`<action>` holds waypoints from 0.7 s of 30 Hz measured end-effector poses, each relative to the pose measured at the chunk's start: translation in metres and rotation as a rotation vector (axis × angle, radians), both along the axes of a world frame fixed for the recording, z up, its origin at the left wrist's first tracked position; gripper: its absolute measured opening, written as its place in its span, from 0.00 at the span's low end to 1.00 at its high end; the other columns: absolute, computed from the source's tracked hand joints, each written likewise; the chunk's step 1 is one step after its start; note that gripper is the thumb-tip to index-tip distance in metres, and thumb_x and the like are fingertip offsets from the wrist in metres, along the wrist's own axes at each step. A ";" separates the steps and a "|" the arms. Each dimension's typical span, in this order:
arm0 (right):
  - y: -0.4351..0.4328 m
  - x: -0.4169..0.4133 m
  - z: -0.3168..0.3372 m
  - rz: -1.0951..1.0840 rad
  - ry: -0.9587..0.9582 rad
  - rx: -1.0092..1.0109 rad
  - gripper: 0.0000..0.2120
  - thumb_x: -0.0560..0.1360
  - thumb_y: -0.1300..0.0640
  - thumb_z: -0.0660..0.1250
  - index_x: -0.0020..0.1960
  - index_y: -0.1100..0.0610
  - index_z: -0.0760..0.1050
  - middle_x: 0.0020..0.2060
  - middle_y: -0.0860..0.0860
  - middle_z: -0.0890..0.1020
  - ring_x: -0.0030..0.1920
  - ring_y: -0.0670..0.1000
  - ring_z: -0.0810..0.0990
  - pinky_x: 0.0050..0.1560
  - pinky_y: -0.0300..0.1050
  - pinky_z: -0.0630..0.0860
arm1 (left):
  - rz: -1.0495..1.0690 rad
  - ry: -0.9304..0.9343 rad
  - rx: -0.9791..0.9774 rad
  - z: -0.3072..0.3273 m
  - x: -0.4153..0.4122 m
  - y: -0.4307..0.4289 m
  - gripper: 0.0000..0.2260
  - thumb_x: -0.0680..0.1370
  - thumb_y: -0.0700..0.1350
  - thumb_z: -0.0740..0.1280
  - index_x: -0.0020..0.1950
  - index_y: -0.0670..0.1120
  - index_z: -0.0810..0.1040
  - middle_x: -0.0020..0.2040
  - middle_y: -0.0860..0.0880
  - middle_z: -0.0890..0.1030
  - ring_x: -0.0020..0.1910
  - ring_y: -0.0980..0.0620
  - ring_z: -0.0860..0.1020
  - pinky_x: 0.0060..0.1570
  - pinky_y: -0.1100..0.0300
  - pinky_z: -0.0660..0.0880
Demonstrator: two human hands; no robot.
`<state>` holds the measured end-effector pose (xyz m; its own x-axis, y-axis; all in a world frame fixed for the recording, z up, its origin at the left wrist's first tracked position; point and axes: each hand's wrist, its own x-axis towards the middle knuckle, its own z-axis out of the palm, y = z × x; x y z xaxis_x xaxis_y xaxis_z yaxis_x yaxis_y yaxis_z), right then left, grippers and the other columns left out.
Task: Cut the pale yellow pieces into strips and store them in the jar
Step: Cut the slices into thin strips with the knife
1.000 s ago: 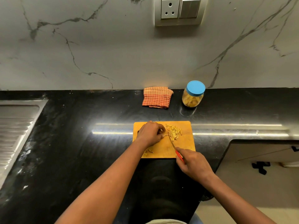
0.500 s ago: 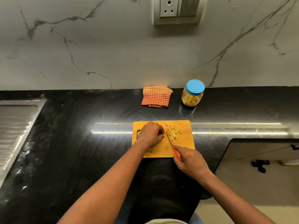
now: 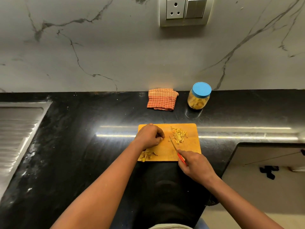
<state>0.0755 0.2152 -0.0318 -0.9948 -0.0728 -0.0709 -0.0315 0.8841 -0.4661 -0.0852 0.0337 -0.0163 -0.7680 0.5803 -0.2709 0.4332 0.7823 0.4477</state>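
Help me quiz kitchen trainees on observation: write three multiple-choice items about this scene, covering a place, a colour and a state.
1. Where do the cut strips lie? A on the cutting board; B in the sink; C on the checked cloth.
2. The lid of the jar is: A red; B blue; C white.
3. The right hand: A lies open; B lifts the jar; C grips the knife.
Answers: A, the strips are heaped on the board's far right; B, the lid shows blue; C, fingers wrap the red handle.
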 end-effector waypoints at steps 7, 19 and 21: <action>0.000 0.013 0.000 0.132 -0.026 0.001 0.22 0.79 0.44 0.57 0.71 0.48 0.70 0.54 0.46 0.82 0.50 0.48 0.81 0.49 0.44 0.78 | 0.149 0.057 0.026 -0.001 -0.005 -0.020 0.06 0.76 0.46 0.69 0.50 0.54 0.84 0.47 0.54 0.81 0.46 0.56 0.74 0.45 0.59 0.72; -0.019 0.018 -0.005 0.194 0.015 -0.017 0.23 0.78 0.44 0.56 0.69 0.50 0.72 0.53 0.47 0.83 0.50 0.48 0.82 0.48 0.45 0.78 | 0.185 0.010 0.075 0.008 -0.006 -0.052 0.06 0.74 0.48 0.71 0.50 0.53 0.84 0.48 0.56 0.83 0.39 0.59 0.75 0.41 0.62 0.71; -0.027 0.020 -0.005 0.234 0.007 -0.018 0.23 0.78 0.43 0.56 0.70 0.49 0.70 0.53 0.46 0.83 0.49 0.47 0.81 0.48 0.44 0.79 | 0.190 -0.007 0.075 0.008 -0.004 -0.054 0.06 0.74 0.48 0.71 0.49 0.54 0.84 0.47 0.56 0.83 0.39 0.60 0.75 0.39 0.62 0.72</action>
<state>0.0957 0.1881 -0.0370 -0.9512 -0.3027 -0.0606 -0.2379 0.8438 -0.4810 -0.0890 -0.0199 -0.0079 -0.8641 0.4435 -0.2381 0.2775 0.8143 0.5098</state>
